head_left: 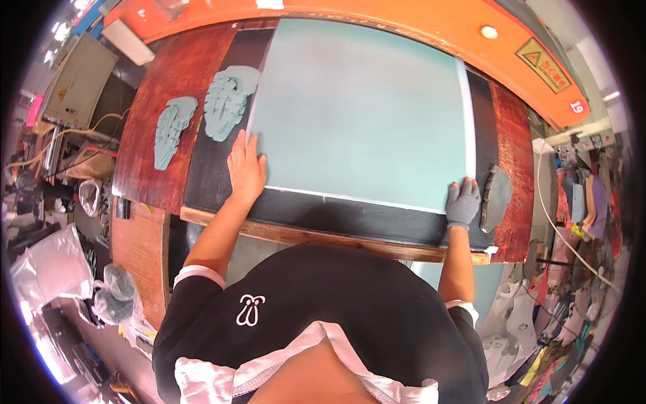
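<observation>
Along the near side of a red-brown worktop point(168, 81), a wooden strip point(269, 231) fronts a black board point(303, 209), on which a pale blue-green sheet point(363, 114) lies flat; from the sheet's middle, 12 o'clock points away from the person. At half past four, the gloved right hand point(463, 203) rests with fingers extended over the near corner; whether its thumb pinches underneath cannot be told. At 8 o'clock, the bare left hand point(247, 168) lies palm down at the edge, fingers outstretched, clutching nothing. The sheet looks light and soft, perhaps foam, likely to sag when lifted, slide on the board and dent under hard fingertips; the near corners, at 8 and half past four, seem the best holds. Nearly square, it has no leading end: its sides run toward 12, and its long axis, blurred by lens bend, perhaps lies crosswise, 9 to 3. At 9 o'clock sit two pale green cut pieces point(225, 108); at 12, an orange machine beam point(404, 27) spans the far side.
</observation>
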Action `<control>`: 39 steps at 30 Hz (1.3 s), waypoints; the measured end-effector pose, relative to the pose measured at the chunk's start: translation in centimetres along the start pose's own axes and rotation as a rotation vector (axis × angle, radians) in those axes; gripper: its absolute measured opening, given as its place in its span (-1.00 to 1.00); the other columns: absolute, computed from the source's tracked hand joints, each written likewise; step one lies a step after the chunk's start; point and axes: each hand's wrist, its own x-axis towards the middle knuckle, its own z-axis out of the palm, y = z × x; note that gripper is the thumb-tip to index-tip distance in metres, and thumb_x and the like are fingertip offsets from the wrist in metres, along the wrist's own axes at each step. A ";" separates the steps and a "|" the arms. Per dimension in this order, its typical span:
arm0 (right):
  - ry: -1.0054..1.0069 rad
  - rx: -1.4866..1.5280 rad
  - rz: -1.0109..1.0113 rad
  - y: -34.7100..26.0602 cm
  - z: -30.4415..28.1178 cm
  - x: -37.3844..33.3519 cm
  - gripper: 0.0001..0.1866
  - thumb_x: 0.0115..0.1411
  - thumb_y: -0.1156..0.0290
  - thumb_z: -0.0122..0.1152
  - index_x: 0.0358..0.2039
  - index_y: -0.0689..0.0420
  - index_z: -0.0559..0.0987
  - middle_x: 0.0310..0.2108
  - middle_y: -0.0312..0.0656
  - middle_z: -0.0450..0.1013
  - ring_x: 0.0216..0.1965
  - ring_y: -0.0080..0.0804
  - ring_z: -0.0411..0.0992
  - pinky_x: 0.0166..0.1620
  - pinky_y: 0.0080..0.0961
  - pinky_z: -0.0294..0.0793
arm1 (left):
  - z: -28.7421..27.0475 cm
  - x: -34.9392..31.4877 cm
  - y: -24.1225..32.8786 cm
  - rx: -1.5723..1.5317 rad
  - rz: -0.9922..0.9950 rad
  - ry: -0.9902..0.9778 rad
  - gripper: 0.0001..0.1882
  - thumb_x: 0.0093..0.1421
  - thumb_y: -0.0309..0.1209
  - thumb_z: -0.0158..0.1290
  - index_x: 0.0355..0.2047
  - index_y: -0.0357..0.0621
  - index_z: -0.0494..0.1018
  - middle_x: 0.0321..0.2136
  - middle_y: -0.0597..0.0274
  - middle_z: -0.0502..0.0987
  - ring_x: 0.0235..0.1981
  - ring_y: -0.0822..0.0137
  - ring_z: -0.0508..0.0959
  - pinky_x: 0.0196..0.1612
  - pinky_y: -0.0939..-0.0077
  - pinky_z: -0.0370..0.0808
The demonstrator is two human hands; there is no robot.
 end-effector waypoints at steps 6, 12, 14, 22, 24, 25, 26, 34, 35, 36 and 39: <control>-0.061 0.036 0.013 0.1 -0.5 0.6 -0.59 0.07 0.13 0.11 -0.16 0.14 0.39 -0.12 0.02 0.37 -0.16 0.01 0.36 -0.13 -0.09 0.35 | 3.1 2.6 5.5 0.062 0.077 -0.354 -0.35 0.18 -0.02 -0.08 0.22 -0.01 0.13 0.30 0.15 -0.01 0.32 0.06 -0.05 0.24 -0.16 -0.14; 0.026 0.068 0.112 -0.8 -0.6 0.4 -0.58 0.04 0.10 0.14 -0.20 0.16 0.42 -0.13 0.08 0.36 -0.16 0.07 0.34 -0.13 -0.08 0.35 | 3.5 2.7 5.1 0.101 0.107 -0.296 -0.41 0.19 -0.11 -0.06 0.20 -0.03 0.18 0.28 0.14 0.06 0.31 0.06 -0.01 0.25 -0.10 -0.12; 0.067 0.248 0.073 0.3 -1.1 0.4 -0.55 0.03 0.13 0.20 -0.16 0.19 0.44 -0.12 0.09 0.37 -0.08 0.04 0.33 -0.05 -0.15 0.35 | 3.5 2.7 5.0 0.112 0.127 -0.280 -0.42 0.20 -0.12 -0.07 0.20 -0.03 0.18 0.27 0.15 0.06 0.30 0.07 0.00 0.25 -0.09 -0.11; 0.305 0.704 0.799 16.7 -4.6 2.2 -0.51 0.12 0.09 0.05 -0.16 0.30 0.49 -0.22 0.09 0.48 -0.13 -0.06 0.44 -0.05 -0.32 0.36 | 3.8 2.6 4.5 0.099 0.172 -0.225 -0.46 0.22 -0.15 -0.07 0.17 -0.05 0.22 0.26 0.16 0.10 0.30 0.09 0.02 0.25 -0.06 -0.09; 0.135 0.623 0.792 17.4 -4.5 2.0 -0.44 0.08 0.02 0.09 -0.10 0.28 0.47 -0.16 0.12 0.44 -0.07 -0.07 0.41 -0.02 -0.33 0.35 | 3.8 2.5 4.3 0.105 0.149 -0.256 -0.46 0.21 -0.16 -0.06 0.16 -0.07 0.23 0.26 0.14 0.10 0.30 0.08 0.02 0.25 -0.07 -0.09; -0.021 0.608 0.696 17.0 -4.3 2.0 -0.36 0.04 -0.04 0.11 -0.03 0.25 0.44 -0.07 0.14 0.38 -0.03 -0.04 0.37 0.02 -0.33 0.33 | 3.8 2.6 4.3 0.100 0.141 -0.250 -0.47 0.21 -0.17 -0.05 0.16 -0.08 0.24 0.26 0.13 0.11 0.30 0.07 0.03 0.25 -0.07 -0.09; -0.174 0.588 0.620 16.4 -4.3 1.9 -0.27 0.00 -0.10 0.14 0.04 0.22 0.40 0.03 0.15 0.31 0.01 -0.01 0.34 0.06 -0.33 0.30 | 3.7 2.7 4.3 0.100 0.146 -0.250 -0.47 0.20 -0.18 -0.04 0.15 -0.09 0.24 0.25 0.13 0.11 0.29 0.07 0.03 0.25 -0.07 -0.09; -0.525 0.039 0.548 11.1 -4.4 5.8 0.05 -0.27 -0.22 0.28 0.23 0.00 0.21 0.30 0.01 -0.06 0.22 0.08 0.06 0.17 -0.15 0.20 | 3.2 2.4 5.1 0.064 0.099 -0.253 -0.46 0.16 -0.19 -0.01 0.13 -0.10 0.26 0.24 0.10 0.12 0.28 0.05 0.05 0.26 -0.05 -0.10; -0.514 0.046 0.564 11.1 -4.7 6.2 0.04 -0.27 -0.21 0.27 0.23 -0.03 0.20 0.29 0.00 -0.05 0.21 0.08 0.07 0.15 -0.13 0.21 | 3.1 2.4 5.1 0.071 0.097 -0.253 -0.46 0.16 -0.18 -0.01 0.13 -0.09 0.26 0.24 0.11 0.12 0.28 0.05 0.05 0.26 -0.05 -0.10; -0.531 0.040 0.588 11.0 -4.8 6.4 0.02 -0.27 -0.20 0.26 0.23 -0.07 0.20 0.29 -0.02 -0.04 0.20 0.09 0.09 0.13 -0.10 0.23 | 3.1 2.4 5.1 0.074 0.106 -0.251 -0.46 0.15 -0.18 -0.01 0.13 -0.09 0.26 0.24 0.11 0.13 0.28 0.05 0.05 0.26 -0.05 -0.10; -0.467 0.059 0.609 10.8 -4.9 6.4 -0.02 -0.31 -0.12 0.27 0.20 -0.07 0.24 0.26 -0.01 0.02 0.17 0.05 0.15 0.11 -0.15 0.27 | 3.3 2.3 4.9 0.073 0.121 -0.226 -0.45 0.14 -0.18 0.00 0.12 -0.09 0.26 0.23 0.10 0.14 0.27 0.04 0.07 0.25 -0.06 -0.07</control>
